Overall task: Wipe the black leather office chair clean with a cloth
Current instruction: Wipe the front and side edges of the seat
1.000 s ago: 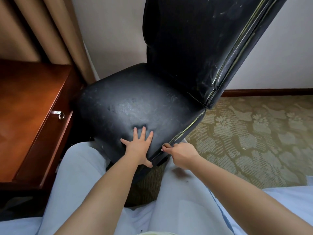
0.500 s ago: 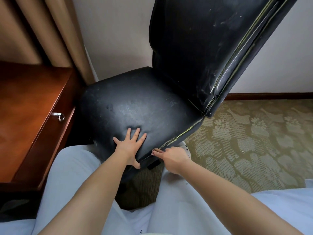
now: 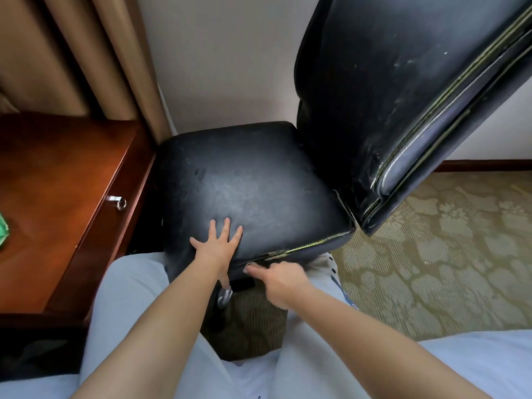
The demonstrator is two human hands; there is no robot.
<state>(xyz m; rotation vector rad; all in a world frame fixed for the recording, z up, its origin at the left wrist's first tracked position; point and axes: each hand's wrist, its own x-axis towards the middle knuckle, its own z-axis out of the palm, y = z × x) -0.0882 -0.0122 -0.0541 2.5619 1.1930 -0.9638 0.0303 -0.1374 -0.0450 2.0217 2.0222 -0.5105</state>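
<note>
The black leather office chair (image 3: 253, 191) stands on the patterned carpet (image 3: 449, 254), its seat pushed into the corner between the wooden desk (image 3: 57, 180) and the pale wall (image 3: 224, 67), its tall backrest (image 3: 397, 96) tilting toward the right; dull smears and pale scuffs show on seat and backrest, so the wiping looks barely begun or not begun; no cloth shows in either hand, and a scrap of something green (image 3: 3, 228) at the desk's left edge is too cut off to name. The left hand (image 3: 218, 246) lies flat on the seat's near edge, fingers spread and straight, likely to steady or swing the chair; the right hand (image 3: 280, 279) reaches under the seat's near right corner, where the piping (image 3: 305, 246) is frayed; its fingers are curled beneath the rim, but whether they grip the rim or a lever there I cannot tell. The seat's left side sits close against the desk's drawer front, near the metal pull (image 3: 118, 201), leaving no room that way; the wall closes the far side; open carpet lies to the right and toward the person's knees (image 3: 135, 298), so that is the way the chair can move.
</note>
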